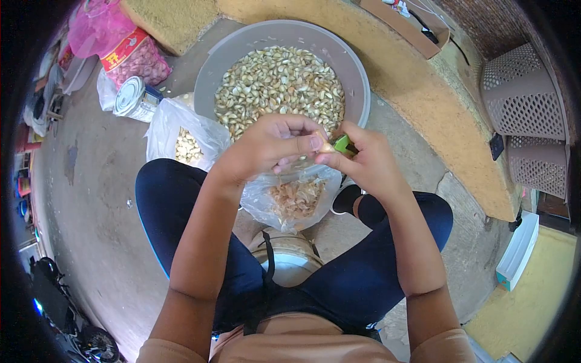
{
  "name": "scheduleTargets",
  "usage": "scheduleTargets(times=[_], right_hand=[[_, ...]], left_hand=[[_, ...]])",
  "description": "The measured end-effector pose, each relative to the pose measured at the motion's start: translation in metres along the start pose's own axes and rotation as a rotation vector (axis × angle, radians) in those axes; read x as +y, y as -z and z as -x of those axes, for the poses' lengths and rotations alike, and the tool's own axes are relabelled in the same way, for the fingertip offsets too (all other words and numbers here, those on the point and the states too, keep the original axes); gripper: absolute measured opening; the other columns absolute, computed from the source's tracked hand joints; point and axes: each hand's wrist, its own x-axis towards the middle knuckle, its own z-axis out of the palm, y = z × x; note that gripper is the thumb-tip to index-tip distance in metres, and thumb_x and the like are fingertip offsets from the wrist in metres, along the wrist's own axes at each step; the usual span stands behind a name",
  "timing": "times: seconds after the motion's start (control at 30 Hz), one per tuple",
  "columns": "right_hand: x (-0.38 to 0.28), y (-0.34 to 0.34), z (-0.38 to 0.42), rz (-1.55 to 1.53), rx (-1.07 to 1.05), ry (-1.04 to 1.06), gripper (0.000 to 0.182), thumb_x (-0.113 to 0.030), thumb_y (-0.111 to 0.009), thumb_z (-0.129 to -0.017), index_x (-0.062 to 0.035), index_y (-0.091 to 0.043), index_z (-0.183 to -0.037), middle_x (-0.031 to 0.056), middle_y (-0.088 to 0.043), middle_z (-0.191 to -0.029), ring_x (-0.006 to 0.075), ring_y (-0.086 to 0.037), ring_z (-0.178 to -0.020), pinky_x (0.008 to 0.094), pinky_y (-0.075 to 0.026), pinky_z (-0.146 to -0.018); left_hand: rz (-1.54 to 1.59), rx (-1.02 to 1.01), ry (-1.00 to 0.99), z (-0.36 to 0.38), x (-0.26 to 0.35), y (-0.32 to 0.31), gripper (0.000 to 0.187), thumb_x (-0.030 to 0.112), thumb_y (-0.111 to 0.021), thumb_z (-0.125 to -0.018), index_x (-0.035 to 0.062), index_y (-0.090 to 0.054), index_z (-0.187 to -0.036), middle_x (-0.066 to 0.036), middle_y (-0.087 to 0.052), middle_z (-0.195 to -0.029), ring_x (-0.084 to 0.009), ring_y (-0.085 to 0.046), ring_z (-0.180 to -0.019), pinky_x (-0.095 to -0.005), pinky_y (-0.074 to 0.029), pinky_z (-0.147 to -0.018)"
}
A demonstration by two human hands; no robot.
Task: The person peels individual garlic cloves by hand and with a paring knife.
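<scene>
Between the fingertips of my left hand (272, 145) is a garlic clove (327, 147), pinched between thumb and fingers. My right hand (366, 158) is closed around a small tool with a bright green handle (344, 145), probably a knife, its blade not clear to see. Its thumb and fingers meet the clove's right side. Behind both hands stands a wide grey basin (206, 78) filled with unpeeled garlic cloves (278, 85). Below them an open plastic bag (257, 196) holds brown garlic skins (296, 198). Peeled cloves (186, 147) lie in a white plastic bag (158, 130) at the left.
A pink mesh sack of garlic (136, 60) and a metal can (136, 100) stand at the upper left. A low yellow ledge (417, 115) curves behind the basin, with a cardboard box (402, 24) on it. Grey perforated baskets (523, 91) are at the right; a motorcycle (66, 320) is lower left.
</scene>
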Motion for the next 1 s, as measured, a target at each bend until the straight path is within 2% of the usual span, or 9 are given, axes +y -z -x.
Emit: scheduleTargets(times=[0.23,0.37,0.47,0.57,0.67,0.77,1.0], right_hand=[[-0.002,-0.001,0.001,-0.080,0.024,0.091,0.043,-0.041,-0.071,-0.066,-0.0034,-0.051,-0.073,0.0143,-0.052,-0.057,0.0300,-0.055,-0.056,0.0348,-0.042,-0.050],[0.000,-0.003,0.002,0.004,0.054,0.112,0.044,-0.043,-0.070,-0.066,-0.0039,-0.050,-0.071,0.0135,-0.052,-0.057,0.0297,-0.055,-0.054,0.0348,-0.041,-0.049],[0.002,-0.005,0.002,0.100,0.131,0.185,0.044,-0.045,-0.068,-0.066,-0.0050,-0.049,-0.068,0.0117,-0.051,-0.056,0.0283,-0.054,-0.053,0.0346,-0.042,-0.048],[0.002,-0.008,0.001,0.232,0.240,0.269,0.045,-0.046,-0.067,-0.065,-0.0065,-0.047,-0.065,0.0095,-0.050,-0.055,0.0259,-0.054,-0.051,0.0339,-0.042,-0.047],[0.002,-0.010,0.001,0.342,0.316,0.325,0.045,-0.047,-0.067,-0.065,-0.0074,-0.045,-0.062,0.0080,-0.048,-0.054,0.0240,-0.053,-0.048,0.0327,-0.041,-0.044],[0.001,-0.011,0.001,0.349,0.366,0.356,0.047,-0.047,-0.068,-0.065,-0.0075,-0.044,-0.060,0.0076,-0.047,-0.052,0.0236,-0.052,-0.046,0.0321,-0.041,-0.043],[0.004,-0.017,-0.001,0.285,0.407,0.341,0.047,-0.046,-0.068,-0.066,-0.0070,-0.043,-0.058,0.0088,-0.044,-0.048,0.0245,-0.051,-0.043,0.0332,-0.040,-0.041]], left_hand=[[0.225,-0.110,0.018,-0.003,-0.011,0.000,0.033,0.025,-0.062,-0.079,-0.0033,-0.055,-0.094,-0.003,-0.053,-0.065,-0.0009,-0.036,-0.042,-0.0150,-0.027,-0.035],[0.294,-0.122,0.057,-0.005,-0.013,0.001,0.034,0.026,-0.062,-0.079,-0.0046,-0.055,-0.093,-0.004,-0.054,-0.065,-0.0006,-0.036,-0.042,-0.0145,-0.027,-0.035],[0.301,-0.065,0.061,-0.005,-0.010,-0.008,0.025,0.024,-0.059,-0.083,-0.0005,-0.057,-0.087,0.004,-0.042,-0.054,-0.0018,-0.030,-0.039,-0.0160,-0.023,-0.035],[0.317,-0.107,0.068,-0.006,-0.014,-0.001,0.026,0.024,-0.059,-0.083,-0.0016,-0.058,-0.087,0.004,-0.042,-0.052,-0.0016,-0.031,-0.040,-0.0163,-0.023,-0.035],[0.311,-0.055,0.048,-0.005,-0.013,-0.004,0.032,0.027,-0.060,-0.081,-0.0052,-0.056,-0.085,0.001,-0.047,-0.061,0.0009,-0.033,-0.043,-0.0138,-0.026,-0.035],[0.405,-0.094,0.014,-0.007,-0.016,-0.006,0.025,0.021,-0.058,-0.084,-0.0030,-0.058,-0.088,0.004,-0.044,-0.056,-0.0004,-0.033,-0.043,-0.0151,-0.025,-0.037],[0.518,-0.067,0.009,-0.006,-0.017,-0.011,0.023,0.019,-0.056,-0.085,-0.0023,-0.056,-0.091,0.002,-0.050,-0.066,0.0014,-0.034,-0.046,-0.0134,-0.026,-0.037]])
